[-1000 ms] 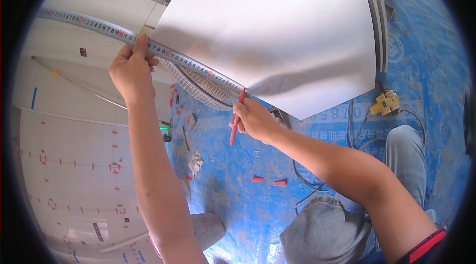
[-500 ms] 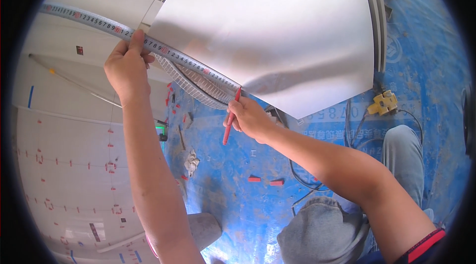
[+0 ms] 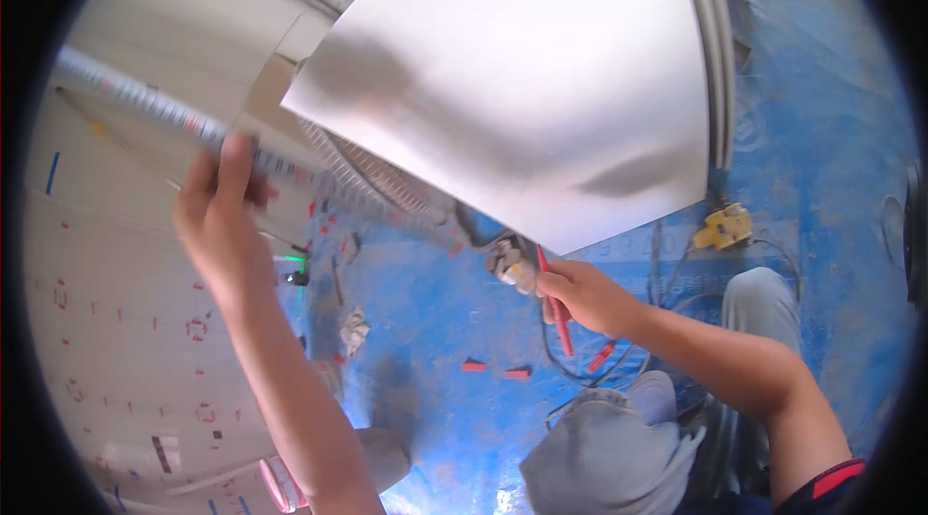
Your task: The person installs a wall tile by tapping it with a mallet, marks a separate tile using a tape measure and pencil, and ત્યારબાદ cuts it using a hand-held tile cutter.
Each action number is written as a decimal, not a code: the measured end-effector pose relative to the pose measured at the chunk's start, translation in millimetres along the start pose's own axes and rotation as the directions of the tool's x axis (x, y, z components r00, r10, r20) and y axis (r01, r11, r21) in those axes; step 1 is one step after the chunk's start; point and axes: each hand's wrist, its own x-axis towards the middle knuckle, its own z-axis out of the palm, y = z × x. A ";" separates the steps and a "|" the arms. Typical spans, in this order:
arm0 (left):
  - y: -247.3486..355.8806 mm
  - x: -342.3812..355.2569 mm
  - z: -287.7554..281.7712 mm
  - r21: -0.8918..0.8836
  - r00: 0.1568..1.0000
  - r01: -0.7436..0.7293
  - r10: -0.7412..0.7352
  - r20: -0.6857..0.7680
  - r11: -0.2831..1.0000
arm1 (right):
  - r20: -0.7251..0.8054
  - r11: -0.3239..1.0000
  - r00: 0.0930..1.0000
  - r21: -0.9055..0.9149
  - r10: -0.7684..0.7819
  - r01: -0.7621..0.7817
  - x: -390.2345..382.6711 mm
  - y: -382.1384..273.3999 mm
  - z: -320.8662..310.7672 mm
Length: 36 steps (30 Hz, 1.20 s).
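Observation:
My left hand [image 3: 224, 225] is raised at the left, thumb and fingers closed on the blade of a tape measure [image 3: 145, 101]. The blade slants across from the upper left and blurs toward its lower right part. It hangs apart from the edge of a large white tile [image 3: 532, 80]. Below the tile's near corner, my right hand [image 3: 592, 297] is closed round a slim red pencil [image 3: 564, 329], which points up toward that corner. Behind this hand lies a grey metal tool [image 3: 510, 265] whose kind I cannot make out.
Several more slabs [image 3: 717, 51] are stacked under the white tile. Blue sheeting [image 3: 454, 418] covers the floor, with red wedges [image 3: 474, 366], crumpled paper [image 3: 355, 331] and a yellow power connector [image 3: 727, 227] with black cords. A tiled wall [image 3: 135, 351] with red clips rises at the left.
My left hand has moved down and left with the tape, lifting it off the tile edge. My right hand has moved right and down with the pencil, away from the tape.

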 end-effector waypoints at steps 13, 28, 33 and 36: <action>186.7 -128.1 117.9 -0.439 0.761 -0.146 0.384 0.523 0.886 | -0.259 0.730 0.712 -0.466 -0.652 0.500 -181.0 -18.9 -58.9; 145.5 -202.2 176.6 -0.292 0.425 0.232 0.173 0.889 0.928 | -0.719 0.789 0.429 -0.273 -0.547 0.550 -235.7 -67.1 -127.9; 141.5 -210.6 177.9 -0.181 0.026 0.725 0.236 0.971 0.665 | -0.691 0.635 0.433 -0.050 -0.579 0.771 -201.2 -84.7 -65.6; 147.0 -202.6 176.1 -0.175 0.048 0.676 0.193 0.980 0.716 | -0.695 0.643 0.459 -0.006 -0.553 0.766 -191.0 -79.0 -87.7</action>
